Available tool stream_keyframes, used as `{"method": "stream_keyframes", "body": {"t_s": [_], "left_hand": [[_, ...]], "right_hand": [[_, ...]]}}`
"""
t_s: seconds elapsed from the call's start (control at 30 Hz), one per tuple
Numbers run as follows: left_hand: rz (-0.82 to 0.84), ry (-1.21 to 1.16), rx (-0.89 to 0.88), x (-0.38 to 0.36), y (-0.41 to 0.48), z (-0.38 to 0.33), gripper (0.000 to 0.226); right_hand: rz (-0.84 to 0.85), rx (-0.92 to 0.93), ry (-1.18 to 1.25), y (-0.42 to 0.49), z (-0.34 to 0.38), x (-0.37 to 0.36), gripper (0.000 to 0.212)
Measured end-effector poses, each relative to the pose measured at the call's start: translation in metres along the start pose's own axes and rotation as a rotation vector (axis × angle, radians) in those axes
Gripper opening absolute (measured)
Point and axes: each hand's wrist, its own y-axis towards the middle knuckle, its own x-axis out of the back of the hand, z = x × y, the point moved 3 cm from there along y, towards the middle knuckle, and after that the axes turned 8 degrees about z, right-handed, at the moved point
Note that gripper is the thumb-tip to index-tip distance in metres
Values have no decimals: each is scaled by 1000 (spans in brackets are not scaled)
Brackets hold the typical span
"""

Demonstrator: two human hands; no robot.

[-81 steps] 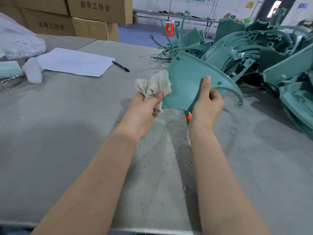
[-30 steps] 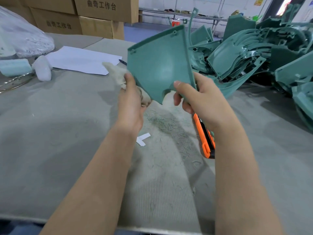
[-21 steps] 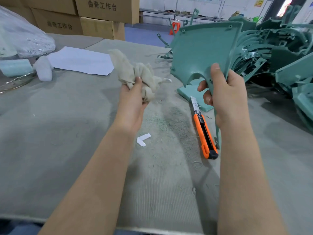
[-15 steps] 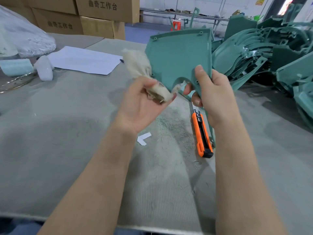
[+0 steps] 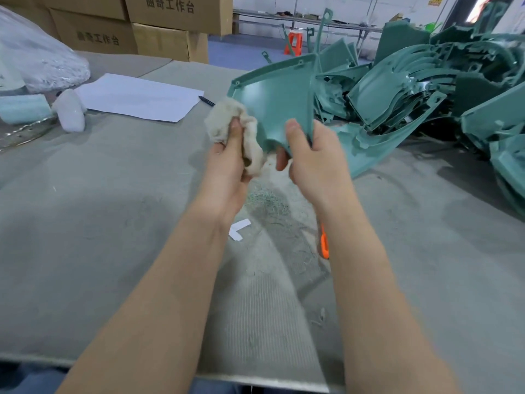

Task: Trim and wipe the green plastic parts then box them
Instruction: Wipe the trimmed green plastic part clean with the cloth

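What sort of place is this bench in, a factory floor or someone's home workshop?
Most likely a factory finishing and packing area. A heap of green plastic parts lies on the grey table, printed cardboard boxes are stacked behind it, and green trimmings lie near an orange knife.

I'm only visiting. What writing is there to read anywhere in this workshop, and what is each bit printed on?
"曲奇工作台": printed on the upper cardboard box.
"曲奇工作台": printed on the lower cardboard box, slightly blurred.
Yellow sign on the far wall: too small to read.
White sheet of paper on the table: no writing shows on it.
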Motion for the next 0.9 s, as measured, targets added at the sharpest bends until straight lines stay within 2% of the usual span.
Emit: {"method": "stream_keyframes", "body": {"t_s": [0.1,0.17,0.23,0.3,0.4,0.47,0.6,0.67,0.77,0.83,0.9], "left_hand": [[-161,33,43,14,2,5,36],[-178,-73,72,17,2,7,33],[-77,-257,105,8,2,7,26],[93,-377,127,-9,-2,8,20],[290,-284,80,-27,-9,8,20],[264,-183,47,-28,-9,10,13],[-60,-82,52,-9,-3,5,27],[-104,-68,50,-1,-2,5,32],[22,-162,120,-2,-2,3,29],[159,-226,129,-11,-5,1,17],[155,-131,77,-14,-6,2,13]], "right_hand": [[58,46,-137,-2,8,-18,30],[114,34,-150,-2,9,-21,25],[113,5,-100,0,7,-16,26],[-10,-65,53,3,2,-2,28],[-146,-204,453,2,-6,12,30],[-154,-261,586,0,-8,9,28],[-91,-252,536,-2,-2,-14,19],[-18,-258,605,-2,2,-24,21],[10,-291,694,0,0,-19,20],[-53,-325,565,2,-9,-5,19],[-84,-363,385,3,-20,6,16]]}}
